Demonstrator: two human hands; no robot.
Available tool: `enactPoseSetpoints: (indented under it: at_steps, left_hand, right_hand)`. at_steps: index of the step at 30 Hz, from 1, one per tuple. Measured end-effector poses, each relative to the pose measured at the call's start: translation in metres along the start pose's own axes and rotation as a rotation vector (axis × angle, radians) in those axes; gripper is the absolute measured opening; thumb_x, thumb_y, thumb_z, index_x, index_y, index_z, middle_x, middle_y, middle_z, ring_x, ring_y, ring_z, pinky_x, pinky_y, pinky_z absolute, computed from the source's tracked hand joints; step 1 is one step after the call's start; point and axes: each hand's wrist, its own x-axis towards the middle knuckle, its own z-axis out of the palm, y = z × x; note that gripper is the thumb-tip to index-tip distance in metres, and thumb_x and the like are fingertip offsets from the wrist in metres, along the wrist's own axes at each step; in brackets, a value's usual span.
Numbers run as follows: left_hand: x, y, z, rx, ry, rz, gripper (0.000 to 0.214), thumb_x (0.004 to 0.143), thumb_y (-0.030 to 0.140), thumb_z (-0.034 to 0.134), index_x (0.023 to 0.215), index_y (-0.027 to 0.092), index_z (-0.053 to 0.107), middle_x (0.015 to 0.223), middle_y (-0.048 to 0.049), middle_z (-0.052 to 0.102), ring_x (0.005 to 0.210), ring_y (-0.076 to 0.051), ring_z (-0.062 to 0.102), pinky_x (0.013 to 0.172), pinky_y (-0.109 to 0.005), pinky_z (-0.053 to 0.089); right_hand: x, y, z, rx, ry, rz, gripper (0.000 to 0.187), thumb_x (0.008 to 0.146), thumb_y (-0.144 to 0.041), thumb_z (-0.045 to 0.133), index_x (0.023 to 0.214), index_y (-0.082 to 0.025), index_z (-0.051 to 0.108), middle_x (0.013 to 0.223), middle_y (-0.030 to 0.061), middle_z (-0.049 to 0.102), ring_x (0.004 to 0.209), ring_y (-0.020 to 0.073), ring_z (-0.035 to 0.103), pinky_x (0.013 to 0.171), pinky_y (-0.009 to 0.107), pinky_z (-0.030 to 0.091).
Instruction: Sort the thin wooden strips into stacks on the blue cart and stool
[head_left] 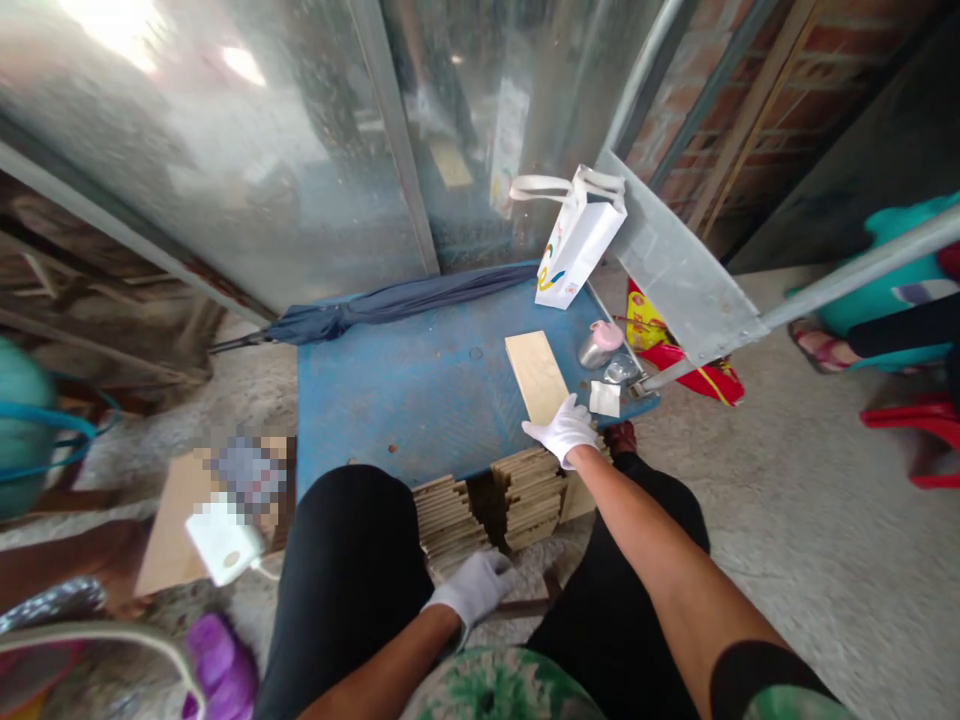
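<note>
My right hand (566,432), in a white glove, spans the near end of a pale, thin wooden board (537,372) lying on the blue table (375,400). Its thumb is at the board's left edge and the fingers are at its right. My left hand (478,588), also gloved, is low between my knees, just in front of the left stack of wooden boards (448,518). Its fingers stretch to the right, with nothing visible in them. Beside that stack, across a dark gap, stands a second stack of boards (532,497), partly under my right forearm.
On the table are a folded umbrella (405,300), a white paper bag (577,250), a pink-lidded cup (600,343) and a white paper piece (604,398). A metal rail (840,275) runs along the right. Another person's hand (124,565) is near cardboard (169,520) at left.
</note>
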Motion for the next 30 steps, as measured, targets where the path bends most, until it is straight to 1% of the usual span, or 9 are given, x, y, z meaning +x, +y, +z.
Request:
enactPoseSetpoints:
  at_steps: [3,7,12,15,19,21,24,27,30]
  left_hand:
    - [0.0,0.003,-0.002,0.031,-0.014,-0.024,0.022,0.083,0.024,0.048,0.077,0.013,0.066,0.064,0.002,0.046,0.063,-0.011,0.039,0.06,-0.023,0.031]
    - [-0.002,0.009,-0.006,-0.009,-0.027,-0.053,0.021,0.083,0.021,0.048,0.082,0.013,0.067,0.068,0.0016,0.048,0.064,-0.011,0.041,0.061,-0.023,0.031]
    - [-0.003,0.008,-0.007,-0.064,-0.011,-0.079,0.02,0.083,0.025,0.05,0.079,0.013,0.066,0.069,0.001,0.051,0.066,-0.012,0.044,0.062,-0.023,0.032]
    - [-0.001,0.004,-0.005,-0.12,-0.017,-0.085,0.019,0.081,0.024,0.05,0.078,0.013,0.065,0.069,0.0009,0.053,0.067,-0.013,0.046,0.063,-0.023,0.033]
    - [0.0,0.002,-0.004,-0.201,-0.036,-0.049,0.019,0.08,0.023,0.05,0.083,0.014,0.065,0.074,-0.0003,0.058,0.07,-0.014,0.049,0.066,-0.023,0.036]
    - [-0.001,0.004,-0.005,-0.196,-0.044,-0.052,0.019,0.081,0.026,0.049,0.082,0.015,0.065,0.074,-0.0004,0.058,0.069,-0.014,0.049,0.064,-0.023,0.035]
    - [-0.003,0.007,-0.008,-0.167,-0.039,-0.064,0.02,0.082,0.028,0.048,0.079,0.016,0.064,0.072,-0.0002,0.057,0.066,-0.014,0.048,0.062,-0.024,0.033]
    - [-0.004,0.009,-0.009,-0.159,-0.034,-0.072,0.021,0.083,0.029,0.048,0.078,0.016,0.063,0.072,-0.0003,0.056,0.066,-0.013,0.046,0.061,-0.024,0.032]
    - [-0.003,0.008,-0.007,-0.152,-0.022,-0.071,0.023,0.083,0.032,0.049,0.077,0.015,0.063,0.07,-0.0002,0.054,0.065,-0.013,0.045,0.06,-0.025,0.031]
  right_hand:
    - [0.017,-0.005,0.011,-0.017,-0.017,0.018,0.128,0.064,-0.078,0.062,0.152,-0.009,0.0,0.145,0.0294,0.028,0.133,0.0399,0.03,0.103,0.06,0.027]
    - [0.034,-0.01,0.024,-0.076,-0.054,-0.01,0.137,0.056,-0.082,0.063,0.152,-0.009,-0.001,0.15,0.0314,0.013,0.139,0.0434,0.016,0.104,0.062,0.021]
    - [0.045,-0.015,0.034,-0.145,-0.019,-0.002,0.139,0.051,-0.079,0.07,0.152,-0.011,0.002,0.151,0.0325,0.008,0.139,0.0446,0.016,0.105,0.057,0.02]
    - [0.048,-0.017,0.031,-0.169,-0.031,0.019,0.138,0.051,-0.073,0.074,0.152,-0.012,0.003,0.15,0.0321,0.01,0.135,0.044,0.024,0.103,0.054,0.026]
    - [0.052,-0.018,0.022,-0.163,-0.069,0.009,0.142,0.048,-0.068,0.078,0.153,-0.014,0.0,0.138,0.0274,0.031,0.119,0.0386,0.044,0.092,0.048,0.04]
    - [0.053,-0.017,0.019,-0.163,-0.057,0.009,0.143,0.046,-0.067,0.08,0.153,-0.014,0.0,0.131,0.0247,0.037,0.115,0.0373,0.047,0.089,0.047,0.043]
    - [0.054,-0.015,0.017,-0.16,-0.03,0.0,0.143,0.045,-0.067,0.08,0.153,-0.015,0.001,0.127,0.0229,0.039,0.113,0.0366,0.048,0.088,0.046,0.044]
    - [0.053,-0.014,0.013,-0.153,-0.023,-0.01,0.144,0.042,-0.067,0.082,0.152,-0.014,0.004,0.125,0.0226,0.041,0.112,0.0367,0.05,0.088,0.046,0.045]
    - [0.05,-0.016,0.002,-0.14,-0.022,-0.016,0.143,0.041,-0.063,0.084,0.152,-0.013,0.008,0.126,0.024,0.043,0.112,0.0373,0.051,0.088,0.046,0.046]
